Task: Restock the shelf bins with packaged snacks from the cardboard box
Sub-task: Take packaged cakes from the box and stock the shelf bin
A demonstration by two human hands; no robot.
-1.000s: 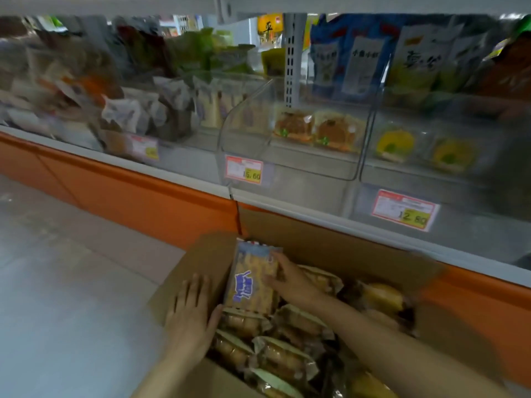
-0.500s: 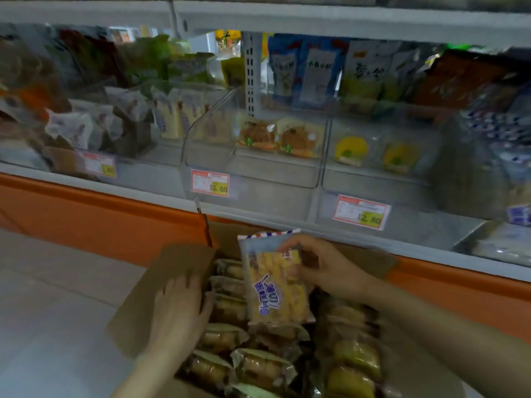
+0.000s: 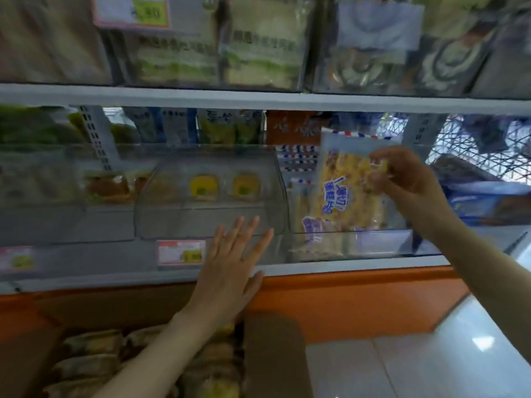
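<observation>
My right hand [image 3: 408, 179] pinches a clear snack packet [image 3: 344, 185] with yellow pieces and blue lettering, held upright over a clear shelf bin [image 3: 373, 242] that holds several packets of the same kind. My left hand [image 3: 232, 265] is raised with fingers spread straight, in front of the neighbouring clear bin [image 3: 212, 222] with yellow cakes inside; whether it touches the bin I cannot tell. The cardboard box [image 3: 275, 357] lies at the bottom left, filled with wrapped snack packets [image 3: 92, 360], partly hidden by my left forearm.
White shelf rail [image 3: 258, 99] runs across above the bins, with more packaged goods on the upper shelf. Price tags [image 3: 181, 252] hang on the lower rail. An orange base panel [image 3: 344, 300] sits below. Pale floor [image 3: 431, 363] lies at the lower right.
My right hand lifted the yellow packet out of the box up to the shelf bin on the right. My left hand left the box flap and rose in front of the bins. The view tilted upward.
</observation>
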